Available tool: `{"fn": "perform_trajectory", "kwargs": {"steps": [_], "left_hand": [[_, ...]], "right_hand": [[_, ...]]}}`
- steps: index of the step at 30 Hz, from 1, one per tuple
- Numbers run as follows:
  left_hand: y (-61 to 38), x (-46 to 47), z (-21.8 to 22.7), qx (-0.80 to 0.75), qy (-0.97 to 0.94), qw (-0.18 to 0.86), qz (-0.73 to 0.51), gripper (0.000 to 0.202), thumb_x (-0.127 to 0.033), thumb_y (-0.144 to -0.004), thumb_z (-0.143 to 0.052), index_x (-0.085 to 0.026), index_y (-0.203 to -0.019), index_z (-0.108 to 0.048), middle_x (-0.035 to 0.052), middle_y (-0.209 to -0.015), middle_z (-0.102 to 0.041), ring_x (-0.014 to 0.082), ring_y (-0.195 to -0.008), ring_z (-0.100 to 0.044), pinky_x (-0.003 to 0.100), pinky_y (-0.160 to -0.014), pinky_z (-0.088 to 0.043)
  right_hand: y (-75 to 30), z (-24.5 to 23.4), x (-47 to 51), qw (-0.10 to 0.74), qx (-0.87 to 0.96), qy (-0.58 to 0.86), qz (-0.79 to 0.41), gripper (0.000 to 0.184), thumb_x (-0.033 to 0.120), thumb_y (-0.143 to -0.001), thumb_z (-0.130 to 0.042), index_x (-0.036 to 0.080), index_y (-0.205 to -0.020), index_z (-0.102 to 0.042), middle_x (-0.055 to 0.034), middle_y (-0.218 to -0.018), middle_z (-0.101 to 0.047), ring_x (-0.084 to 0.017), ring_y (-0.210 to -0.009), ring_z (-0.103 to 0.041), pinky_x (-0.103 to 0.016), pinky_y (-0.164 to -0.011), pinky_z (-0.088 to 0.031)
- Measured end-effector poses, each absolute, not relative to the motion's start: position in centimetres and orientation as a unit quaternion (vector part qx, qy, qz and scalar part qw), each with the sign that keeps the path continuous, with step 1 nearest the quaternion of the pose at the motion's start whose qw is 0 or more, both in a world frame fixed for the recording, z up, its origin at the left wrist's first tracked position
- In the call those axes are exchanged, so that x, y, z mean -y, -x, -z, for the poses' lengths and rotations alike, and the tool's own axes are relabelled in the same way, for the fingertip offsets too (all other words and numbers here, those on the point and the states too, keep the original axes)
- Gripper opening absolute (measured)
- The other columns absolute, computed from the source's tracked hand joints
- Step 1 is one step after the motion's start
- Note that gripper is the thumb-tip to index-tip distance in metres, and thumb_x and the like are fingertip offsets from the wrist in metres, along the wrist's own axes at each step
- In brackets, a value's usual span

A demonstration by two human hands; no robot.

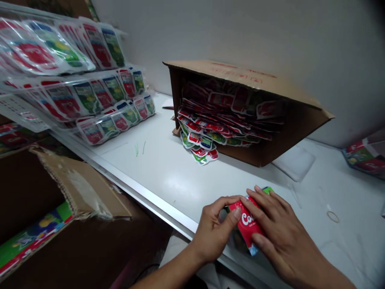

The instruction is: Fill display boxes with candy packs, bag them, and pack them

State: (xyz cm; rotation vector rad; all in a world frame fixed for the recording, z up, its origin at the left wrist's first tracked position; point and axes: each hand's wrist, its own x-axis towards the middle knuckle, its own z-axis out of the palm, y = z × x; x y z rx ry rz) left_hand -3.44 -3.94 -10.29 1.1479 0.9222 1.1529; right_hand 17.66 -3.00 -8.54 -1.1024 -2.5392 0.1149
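Note:
A small red printed carton (247, 220) with white lettering and a green far end is in both my hands at the table's front edge. My left hand (217, 224) is closed on its left end, thumb on the red face and fingers curled behind. Across its top and right side lies my right hand (278, 224), closed round it with the thumb on the near edge. The palms and fingers cover much of the carton, so its ends are partly hidden.
A cardboard box (288, 90) on its side holds many red and green labels (200, 140), some spilling out. At left are clear tiered trays (99, 134) of similar labels and an open carton (99, 192) below the table edge. A rubber band (333, 216) lies at right.

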Motion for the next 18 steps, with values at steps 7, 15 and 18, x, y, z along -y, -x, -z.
{"fn": "perform_trajectory", "kwargs": {"steps": [7, 15, 18], "left_hand": [[0.9, 4.8, 11.7, -0.460, -0.403, 0.582, -0.535, 0.029, -0.043, -0.093, -0.049, -0.022, -0.104, -0.066, 0.0068, -0.121, -0.066, 0.0255, -0.119, -0.056, 0.034, -0.101, -0.041], [-0.5, 2.8, 11.7, -0.447, -0.381, 0.637, -0.500, 0.040, -0.053, -0.088, -0.049, -0.016, -0.097, -0.064, 0.0044, -0.080, -0.068, 0.0181, -0.068, -0.061, 0.026, -0.062, -0.046], [-0.5, 2.0, 11.7, -0.458, -0.395, 0.633, -0.483, 0.037, -0.054, -0.086, -0.053, -0.018, -0.085, -0.059, -0.0001, -0.072, -0.061, 0.0143, -0.062, -0.054, 0.023, -0.058, -0.042]], "right_hand": [[-20.1, 11.6, 0.6, 0.438, 0.490, 0.518, -0.547, 0.052, 0.057, -0.093, -0.033, 0.026, -0.127, -0.058, -0.0058, -0.138, -0.055, -0.029, -0.129, -0.048, -0.044, -0.105, -0.041], [-20.0, 15.4, 1.1, 0.480, 0.228, 0.405, -0.744, 0.049, 0.065, -0.082, -0.057, 0.024, -0.108, -0.065, -0.0067, -0.097, -0.073, -0.025, -0.085, -0.071, -0.038, -0.077, -0.055], [-19.9, 17.4, 1.3, 0.452, 0.178, 0.406, -0.774, 0.058, 0.073, -0.075, -0.057, 0.020, -0.096, -0.067, -0.0084, -0.083, -0.073, -0.028, -0.083, -0.070, -0.043, -0.079, -0.054]]}}
